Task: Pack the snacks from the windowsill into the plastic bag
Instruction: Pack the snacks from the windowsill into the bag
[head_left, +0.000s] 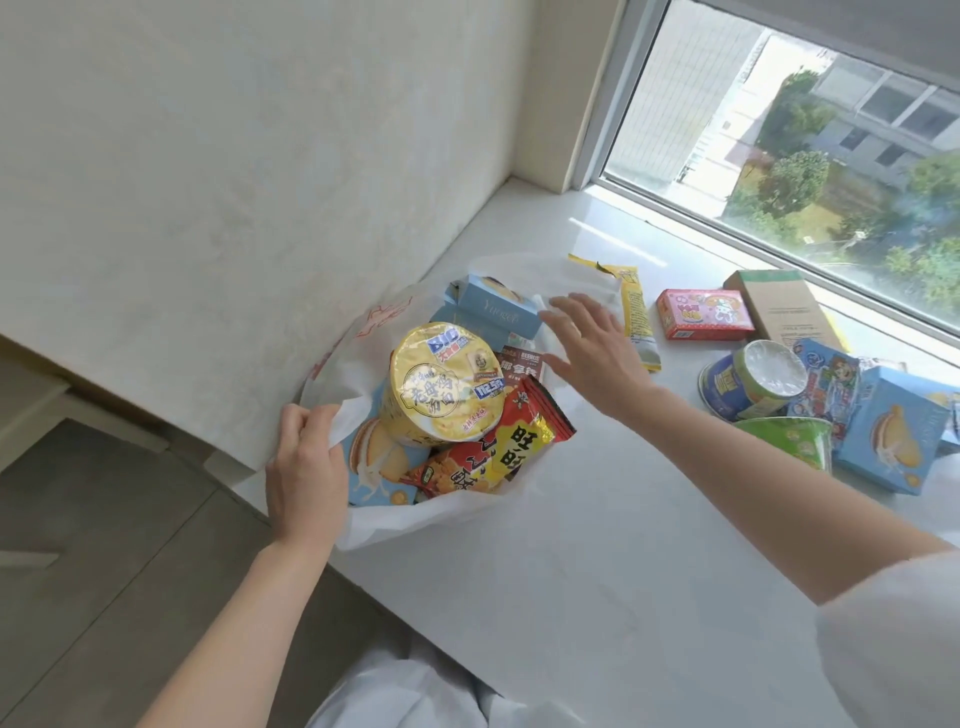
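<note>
White sleeve cloth fills the lower right of the frame, and two bare forearms reach up from it. At centre left, the left hand (305, 467) pinches the near rim of the white plastic bag (447, 519), thumb and fingers curled over the film. Inside the bag, a yellow noodle cup (441, 389) lies tilted on a red and yellow snack packet (498, 447), with pale blue biscuit boxes (493, 306) behind and beneath them. Just right of centre, the right hand (592, 353) hovers over the bag's far edge, fingers spread and straight, holding nothing. On the windowsill (597, 545) at right remain a long yellow packet (636, 312), a red box (704, 314), a brown carton (779, 306), two green cups (748, 379) and another blue box (888, 436).
</note>
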